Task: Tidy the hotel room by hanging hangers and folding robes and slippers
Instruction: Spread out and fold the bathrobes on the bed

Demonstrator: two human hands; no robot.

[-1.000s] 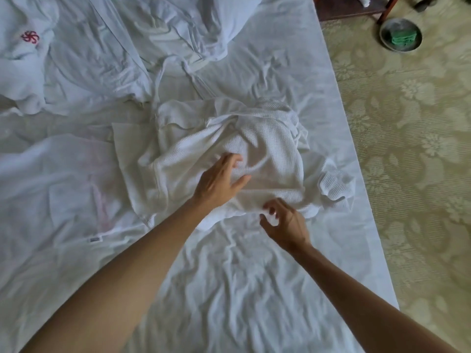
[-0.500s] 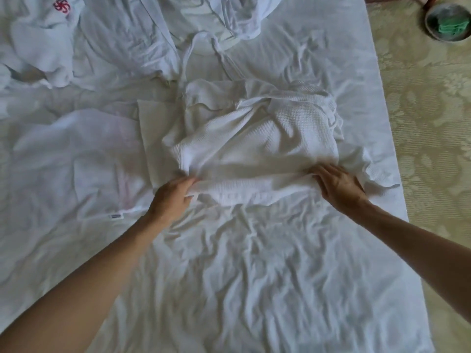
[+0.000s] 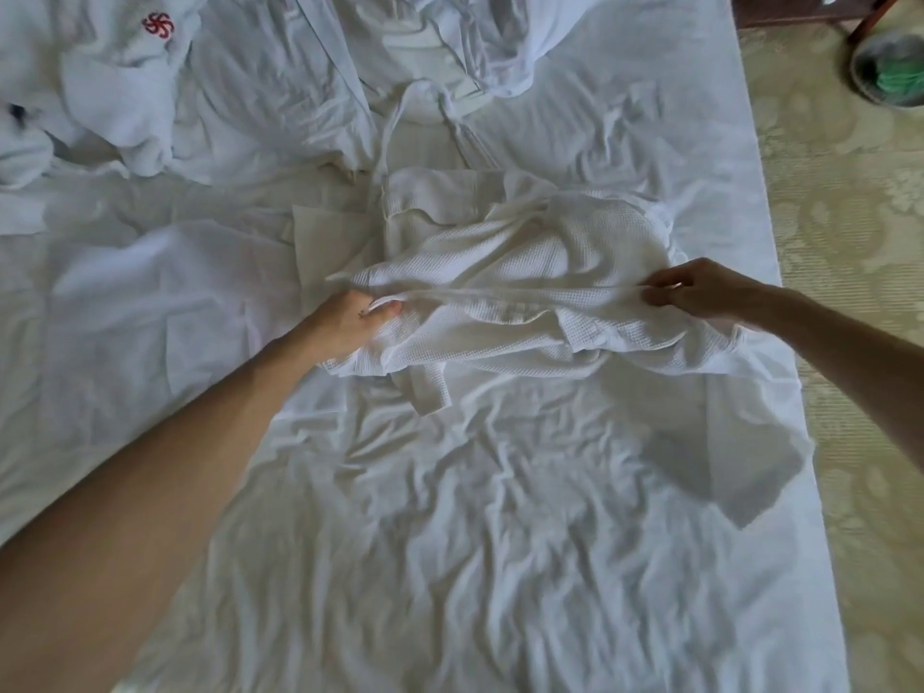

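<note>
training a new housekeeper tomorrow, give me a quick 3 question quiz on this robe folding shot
1. True or false: both hands grip the waffle-weave robe at once.
2. Multiple choice: where is the red emblem? A) on the crumpled white cloth at the far left of the bed B) on the robe being folded C) on the carpet
3. Short answer: what lies inside the round bin on the floor at the far right?

Key
1. True: the left hand grips the robe's near edge at one end, and the right hand pinches it at the other.
2. A
3. Something green; what it is cannot be told.
</note>
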